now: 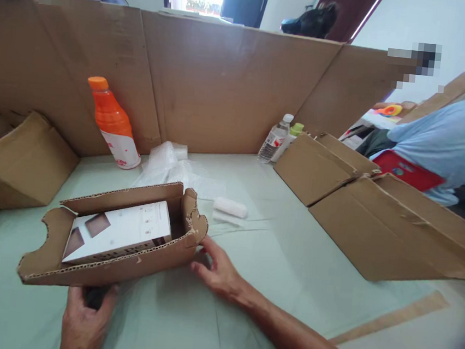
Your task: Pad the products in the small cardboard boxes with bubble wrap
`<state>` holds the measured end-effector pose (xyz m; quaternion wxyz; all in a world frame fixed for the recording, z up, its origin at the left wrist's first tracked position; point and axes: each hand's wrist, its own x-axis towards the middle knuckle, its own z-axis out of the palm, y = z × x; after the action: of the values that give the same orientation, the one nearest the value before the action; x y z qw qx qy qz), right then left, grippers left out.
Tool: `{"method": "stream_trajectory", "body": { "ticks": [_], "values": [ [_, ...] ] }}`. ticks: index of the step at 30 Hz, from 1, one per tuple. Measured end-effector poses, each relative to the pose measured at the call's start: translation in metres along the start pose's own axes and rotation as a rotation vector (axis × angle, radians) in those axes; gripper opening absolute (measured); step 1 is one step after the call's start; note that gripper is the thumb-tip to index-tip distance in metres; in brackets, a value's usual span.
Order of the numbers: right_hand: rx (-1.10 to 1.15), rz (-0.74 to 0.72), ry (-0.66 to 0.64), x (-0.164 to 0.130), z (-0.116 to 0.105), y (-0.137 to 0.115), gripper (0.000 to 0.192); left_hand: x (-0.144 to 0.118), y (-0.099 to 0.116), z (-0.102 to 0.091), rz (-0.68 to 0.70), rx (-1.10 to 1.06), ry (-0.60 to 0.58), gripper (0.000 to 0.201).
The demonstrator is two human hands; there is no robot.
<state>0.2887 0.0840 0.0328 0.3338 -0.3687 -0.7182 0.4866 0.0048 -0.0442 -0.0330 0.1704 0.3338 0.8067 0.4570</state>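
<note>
Holding that open brown cardboard box (pixel 121 240) lower left of frame: your left hand (pixel 84 322) grips its near wall, right hand (pixel 217 272) spread against the right end.

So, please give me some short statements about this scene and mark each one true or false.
1. The open cardboard box holds a white carton. True.
2. The right hand touches the box at its right end. True.
3. The orange bottle lies flat on the table. False: it stands, leaning against the cardboard wall.
4. The left hand rests on the bubble wrap. False: it is at the box's near side.
5. A clear water bottle stands by the wall. True.
</note>
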Motion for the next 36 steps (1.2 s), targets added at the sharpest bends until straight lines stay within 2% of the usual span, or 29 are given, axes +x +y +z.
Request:
{"method": "stream_trajectory", "body": {
  "ticks": [2, 4, 10, 14, 17, 21, 24, 27, 30, 33, 36],
  "values": [
    [0.021, -0.008, -0.011, 0.005, 0.017, -0.002, 0.065, 0.003, 0.002, -0.005, -0.04, 0.021, -0.026, 0.063],
    [0.022, 0.003, 0.015, 0.015, 0.024, -0.001, 0.064, 0.008, 0.007, -0.009, -0.046, 0.045, -0.035, 0.064],
    [0.038, -0.008, 0.005, 0.051, 0.028, 0.01, 0.069, 0.043, 0.033, -0.004, -0.015, -0.076, -0.03, 0.062],
    [0.091, -0.014, -0.023, 0.058, 0.029, 0.017, 0.073, 0.058, 0.045, 0.004, -0.005, -0.12, -0.006, 0.061],
    [0.12, -0.018, -0.037, 0.059, 0.029, 0.019, 0.074, 0.059, 0.046, 0.008, 0.012, -0.16, -0.006, 0.06],
    [0.143, -0.034, -0.017, 0.064, 0.033, 0.019, 0.072, 0.058, 0.042, 0.011, 0.025, -0.103, 0.026, 0.059],
    [0.081, -0.032, -0.018, 0.067, 0.029, 0.019, 0.072, 0.059, 0.042, 0.013, 0.056, -0.099, 0.022, 0.056],
    [-0.155, -0.109, 0.044, 0.064, 0.006, 0.022, 0.055, 0.062, 0.043, 0.016, 0.072, -0.15, 0.017, 0.054],
    [-0.477, -0.171, 0.199, 0.059, -0.036, 0.029, 0.034, 0.06, 0.041, 0.019, 0.082, -0.273, 0.0, 0.061],
    [-0.733, -0.053, 0.3, 0.057, -0.08, 0.039, 0.039, 0.045, 0.037, 0.02, 0.074, -0.388, 0.05, 0.077],
    [-0.791, 0.042, 0.333, 0.057, -0.105, 0.048, 0.038, 0.014, 0.035, 0.018, 0.072, -0.35, 0.128, 0.084]
  ]
}}
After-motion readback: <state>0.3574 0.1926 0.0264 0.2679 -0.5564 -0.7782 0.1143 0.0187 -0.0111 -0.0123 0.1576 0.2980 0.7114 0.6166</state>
